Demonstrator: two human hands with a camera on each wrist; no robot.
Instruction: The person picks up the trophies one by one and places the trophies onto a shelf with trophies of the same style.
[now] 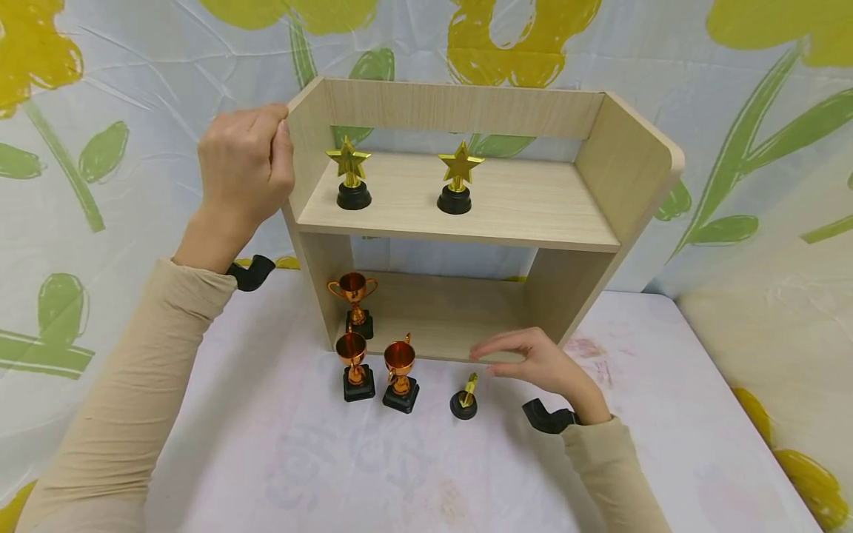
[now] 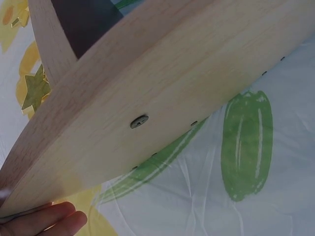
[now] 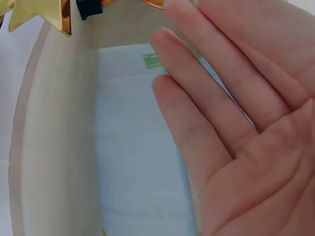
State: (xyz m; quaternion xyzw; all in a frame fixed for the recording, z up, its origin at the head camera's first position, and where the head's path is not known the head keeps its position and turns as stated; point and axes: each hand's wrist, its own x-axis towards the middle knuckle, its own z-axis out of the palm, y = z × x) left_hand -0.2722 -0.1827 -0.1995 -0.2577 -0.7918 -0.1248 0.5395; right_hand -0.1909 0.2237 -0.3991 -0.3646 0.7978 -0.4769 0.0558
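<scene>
My left hand (image 1: pixel 246 163) grips the upper left edge of a light wooden two-tier shelf (image 1: pixel 533 196). In the left wrist view its fingertips (image 2: pixel 64 216) lie against the outer face of the side panel (image 2: pixel 162 103). My right hand (image 1: pixel 533 359), fingers extended and holding nothing, hovers in front of the lower tier. Just left of and below it, a gold star trophy (image 1: pixel 464 400) with a round black base stands edge-on on the table. Beside that, two copper-coloured cup trophies, one left (image 1: pixel 354 366) and one right (image 1: pixel 401 374), stand on square black bases.
On the upper tier are two gold star trophies, one at left (image 1: pixel 348 174) and one near the middle (image 1: pixel 456 178). A third copper-coloured cup (image 1: pixel 355 303) stands at the lower tier's left end. A flower-printed cloth (image 1: pixel 753 185) hangs behind the white-covered table (image 1: pixel 320 466).
</scene>
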